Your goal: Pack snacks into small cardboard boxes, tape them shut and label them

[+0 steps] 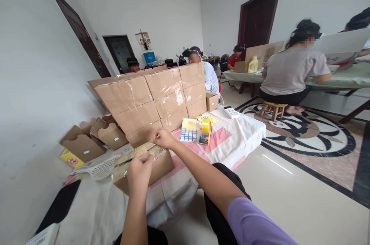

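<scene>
A cardboard box with shiny clear tape across its top sits at the near edge of the cloth-covered table. My left hand is over the box's near left part, thumb and fingers pinched together. Above the far right part of the lid is my right hand, its fingers curled closed and slightly blurred. What either hand pinches is too small or hidden to make out. To the right lie a tape dispenser with a yellow roll and a sheet with a blue grid.
Behind the box stands a wall of taped cardboard. Open cardboard bins, a yellow box and a white perforated basket are at left. A white device lies far right. Other people sit beyond, one on a wooden stool.
</scene>
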The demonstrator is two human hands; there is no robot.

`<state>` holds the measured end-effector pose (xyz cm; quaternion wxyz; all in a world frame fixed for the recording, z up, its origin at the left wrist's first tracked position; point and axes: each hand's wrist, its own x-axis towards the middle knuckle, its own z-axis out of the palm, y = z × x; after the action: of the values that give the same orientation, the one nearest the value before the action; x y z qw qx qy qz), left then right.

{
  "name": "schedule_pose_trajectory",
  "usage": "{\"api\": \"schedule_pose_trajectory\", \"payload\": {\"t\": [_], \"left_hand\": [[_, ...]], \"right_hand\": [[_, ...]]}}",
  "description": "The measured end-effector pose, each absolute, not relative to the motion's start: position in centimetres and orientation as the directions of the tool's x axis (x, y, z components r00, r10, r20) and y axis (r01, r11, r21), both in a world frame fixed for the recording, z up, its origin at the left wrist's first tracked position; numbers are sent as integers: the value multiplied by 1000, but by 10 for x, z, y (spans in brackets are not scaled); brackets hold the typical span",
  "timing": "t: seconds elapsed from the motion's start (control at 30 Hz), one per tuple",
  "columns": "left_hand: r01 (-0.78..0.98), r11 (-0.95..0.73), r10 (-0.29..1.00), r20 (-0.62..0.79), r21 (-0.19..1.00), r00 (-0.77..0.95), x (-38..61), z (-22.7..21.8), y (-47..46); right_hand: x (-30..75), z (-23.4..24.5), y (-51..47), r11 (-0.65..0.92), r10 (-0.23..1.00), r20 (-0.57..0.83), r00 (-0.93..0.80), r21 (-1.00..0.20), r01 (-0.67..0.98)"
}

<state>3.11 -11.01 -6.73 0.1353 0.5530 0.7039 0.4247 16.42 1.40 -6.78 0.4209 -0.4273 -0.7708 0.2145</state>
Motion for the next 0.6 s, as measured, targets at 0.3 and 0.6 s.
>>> {"api": "schedule_pose_trajectory", "payload": {"t": [0.3, 0.6], "left_hand": [[726, 197, 881, 205, 659, -426, 43, -48, -121], [812, 167, 931, 181, 559, -316, 45, -53, -123]], "right_hand": [[166, -63, 5, 545, 838, 442, -319, -668, 507], [167, -63, 1, 505, 863, 385, -328, -626, 595]]}}
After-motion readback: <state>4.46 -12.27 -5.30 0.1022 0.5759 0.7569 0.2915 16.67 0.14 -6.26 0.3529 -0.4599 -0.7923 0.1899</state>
